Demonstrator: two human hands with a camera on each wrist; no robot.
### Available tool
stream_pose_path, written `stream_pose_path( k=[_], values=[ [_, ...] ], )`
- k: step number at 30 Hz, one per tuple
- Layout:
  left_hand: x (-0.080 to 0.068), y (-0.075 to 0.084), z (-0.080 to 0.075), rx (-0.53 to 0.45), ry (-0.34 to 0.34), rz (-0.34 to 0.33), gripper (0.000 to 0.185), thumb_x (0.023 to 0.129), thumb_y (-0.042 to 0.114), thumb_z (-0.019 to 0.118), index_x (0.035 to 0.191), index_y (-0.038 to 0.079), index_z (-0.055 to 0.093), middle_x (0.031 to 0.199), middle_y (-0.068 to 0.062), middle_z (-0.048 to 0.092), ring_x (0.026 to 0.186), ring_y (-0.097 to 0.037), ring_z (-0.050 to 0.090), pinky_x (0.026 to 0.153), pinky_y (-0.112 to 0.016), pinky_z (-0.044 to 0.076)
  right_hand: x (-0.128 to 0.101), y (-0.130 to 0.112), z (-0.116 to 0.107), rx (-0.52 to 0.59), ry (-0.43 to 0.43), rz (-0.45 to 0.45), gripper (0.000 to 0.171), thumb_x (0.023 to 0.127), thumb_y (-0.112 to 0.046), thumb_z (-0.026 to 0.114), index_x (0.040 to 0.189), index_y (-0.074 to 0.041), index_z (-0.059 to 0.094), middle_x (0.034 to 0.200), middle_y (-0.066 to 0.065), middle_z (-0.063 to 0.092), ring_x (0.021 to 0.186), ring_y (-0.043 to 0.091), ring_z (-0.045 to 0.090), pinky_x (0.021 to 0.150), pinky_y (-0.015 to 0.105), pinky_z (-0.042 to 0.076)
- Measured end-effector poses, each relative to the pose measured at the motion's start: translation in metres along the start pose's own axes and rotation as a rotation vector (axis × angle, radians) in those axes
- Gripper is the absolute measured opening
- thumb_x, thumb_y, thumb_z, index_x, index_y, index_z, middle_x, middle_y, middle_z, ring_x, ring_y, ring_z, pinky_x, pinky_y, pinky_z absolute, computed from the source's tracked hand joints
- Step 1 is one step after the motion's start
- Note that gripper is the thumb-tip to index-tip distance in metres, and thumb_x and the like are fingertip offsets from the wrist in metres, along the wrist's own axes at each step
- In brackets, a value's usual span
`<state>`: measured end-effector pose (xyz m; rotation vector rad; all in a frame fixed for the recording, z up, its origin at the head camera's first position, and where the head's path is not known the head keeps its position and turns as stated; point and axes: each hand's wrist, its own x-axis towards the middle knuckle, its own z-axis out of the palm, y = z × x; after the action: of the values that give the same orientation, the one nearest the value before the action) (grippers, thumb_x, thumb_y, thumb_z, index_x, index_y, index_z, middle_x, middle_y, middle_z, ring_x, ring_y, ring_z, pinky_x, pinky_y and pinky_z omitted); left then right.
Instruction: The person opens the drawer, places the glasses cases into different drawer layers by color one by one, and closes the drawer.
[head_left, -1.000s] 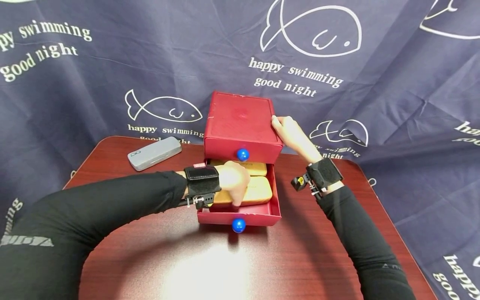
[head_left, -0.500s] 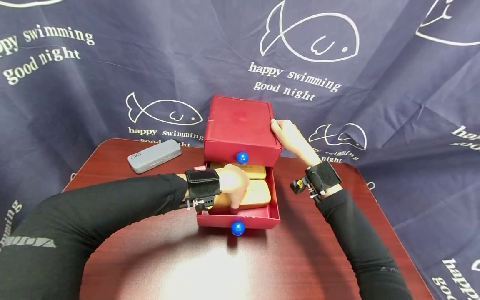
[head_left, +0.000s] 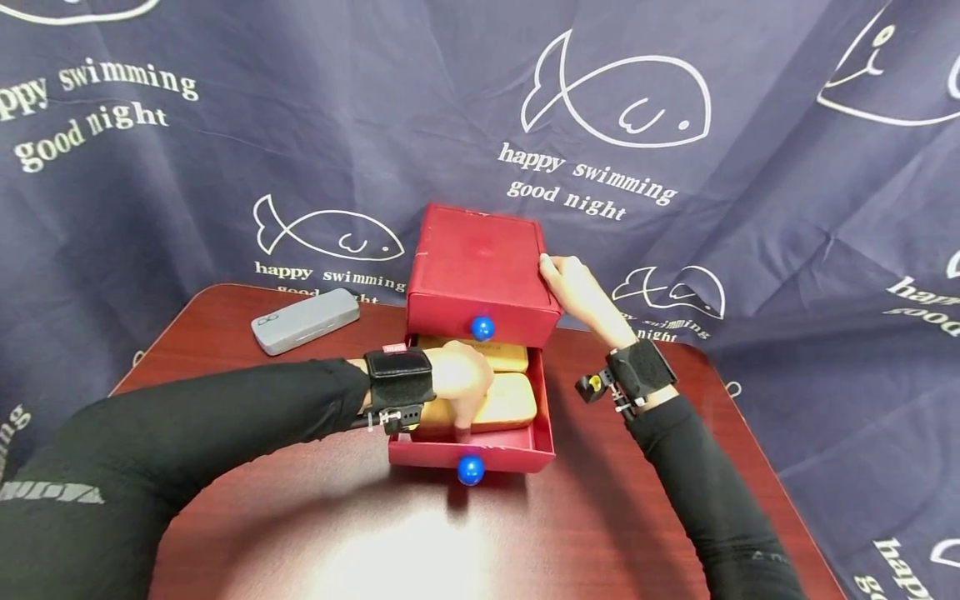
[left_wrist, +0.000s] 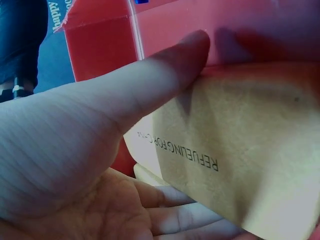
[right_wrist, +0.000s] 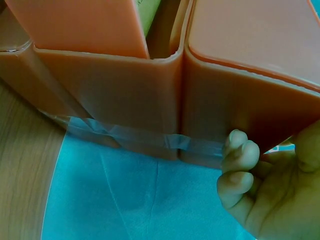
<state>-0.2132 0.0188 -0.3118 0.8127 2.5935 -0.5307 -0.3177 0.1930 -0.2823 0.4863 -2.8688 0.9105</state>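
Observation:
A red two-drawer box (head_left: 480, 258) stands at the middle back of the table, its lower drawer (head_left: 517, 461) pulled out towards me. Two yellow cases lie in that drawer, a front case (head_left: 513, 400) and a rear case (head_left: 510, 357). My left hand (head_left: 459, 379) grips the front case. In the left wrist view its thumb (left_wrist: 175, 62) lies along the printed near side, and the other fingers reach behind the case. My right hand (head_left: 581, 287) holds the box's upper right side near the back, its fingers (right_wrist: 240, 155) curled at the back wall in the right wrist view.
Blue ball knobs mark the upper drawer (head_left: 483, 328) and the lower drawer's front. A grey glasses case (head_left: 306, 321) lies at the back left of the reddish wooden table (head_left: 600, 517). Close behind the box hangs a dark blue cloth (head_left: 420, 125) with fish drawings.
The whole head view has shifted, so the scene sits lower now. Both hands keep about the same places on the yellow case and the box.

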Motion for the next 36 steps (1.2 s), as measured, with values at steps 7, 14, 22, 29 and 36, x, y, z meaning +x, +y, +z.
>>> stream_pose_path(
  k=[7,14,22,29,36],
  values=[
    [-0.006,-0.005,0.007,-0.064,0.03,-0.024,0.052,0.069,0.066,0.083,0.071,0.019,0.062,0.079,0.002,0.06,0.071,-0.013,0.052,0.073,-0.034,0.055,0.0,0.0,0.003,0.003,0.001,-0.008,0.043,0.107,-0.027,0.037,0.077,-0.006,0.059,0.066,0.002,0.056,0.067,0.02,0.056,0.07,0.031,0.042],
    [-0.014,-0.015,0.017,-0.17,0.148,-0.007,0.055,0.069,0.067,0.083,0.077,0.018,0.06,0.08,0.001,0.065,0.074,-0.017,0.062,0.07,-0.038,0.057,0.0,-0.003,0.003,0.02,-0.006,-0.012,0.042,0.107,-0.027,0.037,0.076,-0.007,0.058,0.064,0.0,0.055,0.064,0.017,0.055,0.068,0.03,0.042],
    [-0.03,-0.022,0.026,-0.243,0.449,0.101,0.037,0.086,0.049,0.072,0.086,0.016,0.056,0.079,-0.002,0.063,0.074,-0.024,0.067,0.059,-0.041,0.054,0.001,-0.004,0.002,0.024,-0.008,-0.008,0.043,0.107,-0.028,0.038,0.077,-0.006,0.06,0.063,-0.001,0.056,0.062,0.016,0.057,0.068,0.03,0.043],
    [-0.053,-0.016,0.024,-0.181,0.783,0.276,0.049,0.089,0.042,0.074,0.127,0.012,0.063,0.114,-0.005,0.069,0.101,-0.023,0.068,0.082,-0.037,0.058,0.001,0.001,0.002,0.025,-0.004,0.006,0.043,0.107,-0.028,0.038,0.078,-0.006,0.06,0.064,-0.001,0.057,0.064,0.017,0.058,0.069,0.03,0.043],
    [-0.066,0.005,0.032,0.061,1.008,0.407,0.041,0.089,0.037,0.074,0.122,0.016,0.061,0.118,-0.001,0.066,0.117,-0.021,0.06,0.103,-0.036,0.048,0.002,0.006,0.002,0.022,0.004,0.01,0.043,0.107,-0.029,0.037,0.078,-0.006,0.06,0.065,0.001,0.057,0.065,0.018,0.057,0.07,0.03,0.043]
  ],
)
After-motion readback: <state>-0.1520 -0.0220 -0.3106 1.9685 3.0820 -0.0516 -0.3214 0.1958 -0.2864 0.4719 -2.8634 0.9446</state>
